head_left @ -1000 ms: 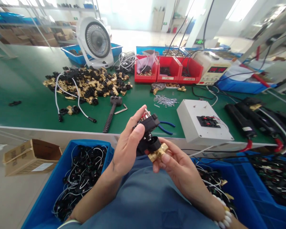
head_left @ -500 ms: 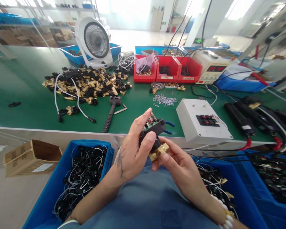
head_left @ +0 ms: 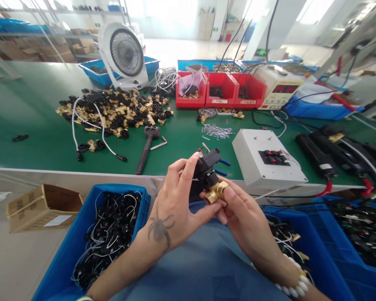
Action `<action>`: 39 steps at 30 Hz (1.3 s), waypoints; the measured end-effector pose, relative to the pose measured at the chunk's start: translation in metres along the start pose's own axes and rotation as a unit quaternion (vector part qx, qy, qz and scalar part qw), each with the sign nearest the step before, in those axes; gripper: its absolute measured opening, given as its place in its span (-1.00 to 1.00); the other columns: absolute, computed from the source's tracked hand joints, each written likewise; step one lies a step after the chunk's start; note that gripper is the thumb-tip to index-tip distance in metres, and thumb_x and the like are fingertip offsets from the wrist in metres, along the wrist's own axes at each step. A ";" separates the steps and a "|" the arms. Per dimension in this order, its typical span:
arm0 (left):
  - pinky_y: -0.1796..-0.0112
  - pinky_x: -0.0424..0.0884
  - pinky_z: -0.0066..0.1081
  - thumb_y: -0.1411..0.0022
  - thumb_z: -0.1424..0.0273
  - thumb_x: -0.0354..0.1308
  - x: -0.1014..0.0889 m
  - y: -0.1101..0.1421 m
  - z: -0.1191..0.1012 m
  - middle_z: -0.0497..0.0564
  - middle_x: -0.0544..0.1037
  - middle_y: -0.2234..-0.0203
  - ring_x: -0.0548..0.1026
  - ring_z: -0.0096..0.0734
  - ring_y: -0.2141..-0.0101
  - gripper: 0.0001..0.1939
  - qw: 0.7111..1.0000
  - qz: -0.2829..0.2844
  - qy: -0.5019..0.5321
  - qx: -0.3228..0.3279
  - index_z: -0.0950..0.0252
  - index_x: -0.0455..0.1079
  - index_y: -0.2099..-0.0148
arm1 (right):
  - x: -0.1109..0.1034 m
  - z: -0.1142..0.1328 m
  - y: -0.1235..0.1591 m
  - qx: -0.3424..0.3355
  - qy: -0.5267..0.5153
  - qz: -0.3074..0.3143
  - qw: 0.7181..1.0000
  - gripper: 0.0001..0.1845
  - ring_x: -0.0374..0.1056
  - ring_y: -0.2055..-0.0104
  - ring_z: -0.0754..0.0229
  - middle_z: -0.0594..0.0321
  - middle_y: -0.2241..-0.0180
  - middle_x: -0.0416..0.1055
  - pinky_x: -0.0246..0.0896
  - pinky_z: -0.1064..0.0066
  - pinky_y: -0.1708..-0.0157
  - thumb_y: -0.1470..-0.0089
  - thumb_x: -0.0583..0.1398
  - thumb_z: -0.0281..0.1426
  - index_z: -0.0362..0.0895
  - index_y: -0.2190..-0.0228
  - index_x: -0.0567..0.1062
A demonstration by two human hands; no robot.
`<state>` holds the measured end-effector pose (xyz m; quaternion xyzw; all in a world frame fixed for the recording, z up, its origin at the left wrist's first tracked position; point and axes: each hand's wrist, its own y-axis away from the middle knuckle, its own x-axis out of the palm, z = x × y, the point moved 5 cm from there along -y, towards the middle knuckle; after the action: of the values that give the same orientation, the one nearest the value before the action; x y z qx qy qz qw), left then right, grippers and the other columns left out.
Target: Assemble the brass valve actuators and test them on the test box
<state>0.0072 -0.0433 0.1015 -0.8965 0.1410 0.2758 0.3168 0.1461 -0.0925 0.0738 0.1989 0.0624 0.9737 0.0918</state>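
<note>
1. The green-topped counter (head_left: 37,108) spreads beyond both grips, which work just in front of its near edge, over the lap. A dropped piece would probably miss the surface, so a secure hold matters.
2. The blue plastic bin (head_left: 65,251), crowded with black parts and white cables, stands below and left of the left grip. That forearm is best carried clear of the cables.
3. The pale grey square-cornered box (head_left: 252,156) sits beyond and right of the right grip; turning the wrist gently should avoid knocking it.
4. The left grip (head_left: 174,205) is spread around the held piece, an index fingertip against its dark upper part and the thumb low by the metal. How firmly it presses, I cannot tell.
5. The right grip (head_left: 244,213) is pinching the metal end between thumb and fingers; this seems the better anchor, so let it bear the weight.
6. The black plastic housing (head_left: 208,161) is tilted, above and left of the right grip. Steadying it by the edges looks safest.
7. The shiny brass tubular fitting (head_left: 215,193) is directly below the housing, within the right grip. Hold both in line, without sideways strain.
8. The thin red wires (head_left: 199,150) show beside the left grip's index fingertip; pressure there could pinch them.
</note>
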 end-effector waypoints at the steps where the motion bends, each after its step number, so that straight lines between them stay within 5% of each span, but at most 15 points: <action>1: -0.08 0.51 -0.13 -0.23 0.13 0.33 0.001 0.000 0.000 0.22 0.29 -0.20 0.39 -0.02 -0.19 -0.04 1.000 -0.011 -0.011 -0.005 0.13 -0.14 -0.48 | -0.002 0.000 0.000 -0.011 0.018 0.001 1.000 -0.50 0.17 0.57 0.40 0.21 0.34 0.57 0.16 0.54 0.55 -0.15 0.35 -0.06 -0.09 0.00 0.55; 6: -0.06 0.53 -0.12 -0.15 0.22 0.37 0.005 0.000 -0.006 0.15 0.34 -0.12 0.44 -0.11 -0.09 -0.09 0.999 -0.052 0.000 0.002 0.16 0.00 -0.42 | -0.015 0.009 -0.010 -0.126 0.135 -0.018 0.983 -0.55 0.42 0.29 0.22 0.22 0.23 0.54 0.37 0.40 0.27 -0.26 0.20 0.03 -0.01 0.04 0.58; 10: -0.05 0.56 -0.14 -0.11 0.24 0.40 0.013 0.004 -0.014 0.13 0.33 -0.09 0.45 -0.15 -0.09 -0.08 0.997 -0.041 0.070 0.010 0.16 0.02 -0.40 | -0.015 0.028 -0.020 -0.245 0.136 -0.081 0.957 -0.54 0.41 0.01 0.13 0.22 0.08 0.49 0.36 0.31 0.04 -0.29 0.13 0.07 0.06 0.02 0.57; 16: 0.00 0.60 -0.12 -0.02 0.26 0.43 0.016 0.005 -0.025 0.13 0.33 -0.03 0.46 -0.12 -0.03 -0.04 0.994 -0.048 0.093 0.019 0.18 0.04 -0.39 | 0.006 0.044 -0.026 -0.261 0.040 -0.063 0.963 -0.56 0.41 0.18 0.08 0.16 0.21 0.47 0.39 0.22 0.13 -0.30 0.07 -0.01 -0.01 0.16 0.61; 26: 0.07 0.63 -0.11 0.04 0.29 0.42 0.016 0.007 -0.028 0.09 0.35 0.04 0.45 -0.14 0.06 -0.11 0.988 -0.115 0.101 0.008 0.16 0.13 -0.31 | 0.013 0.052 -0.030 -0.310 0.042 -0.086 0.946 -0.62 0.38 0.25 0.10 0.16 0.30 0.45 0.36 0.28 0.24 -0.34 0.05 -0.23 -0.01 0.37 0.61; 31: 0.12 0.64 -0.17 0.02 0.29 0.40 0.014 0.010 -0.026 0.07 0.35 0.08 0.46 -0.21 0.11 -0.16 0.988 -0.119 0.102 0.007 0.18 0.16 -0.27 | 0.015 0.050 -0.032 -0.271 0.070 -0.083 0.957 -0.61 0.37 0.28 0.11 0.19 0.30 0.45 0.36 0.30 0.28 -0.36 0.00 -0.20 0.00 0.34 0.56; 36: 0.17 0.64 -0.28 -0.02 0.29 0.40 0.016 0.006 -0.014 0.03 0.34 0.13 0.47 -0.29 0.16 -0.17 0.986 -0.124 0.107 -0.006 0.20 0.14 -0.28 | 0.016 0.039 -0.045 -0.256 0.091 -0.087 0.959 -0.55 0.39 0.27 0.15 0.20 0.33 0.45 0.35 0.33 0.22 -0.35 -0.04 -0.13 -0.04 0.36 0.53; 39: 0.17 0.65 -0.31 -0.05 0.28 0.38 0.022 0.000 0.010 0.02 0.32 0.13 0.49 -0.29 0.13 -0.25 0.984 -0.097 0.129 -0.073 0.19 0.19 -0.25 | 0.012 0.023 -0.071 -0.231 0.160 -0.080 0.956 -0.52 0.41 0.24 0.16 0.22 0.31 0.47 0.34 0.33 0.19 -0.35 -0.06 -0.05 -0.05 0.34 0.50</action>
<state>0.0215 -0.0384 0.0821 -0.9547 0.0727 0.1350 0.2550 0.1555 -0.0188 0.0878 0.0083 -0.1342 0.9702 0.2016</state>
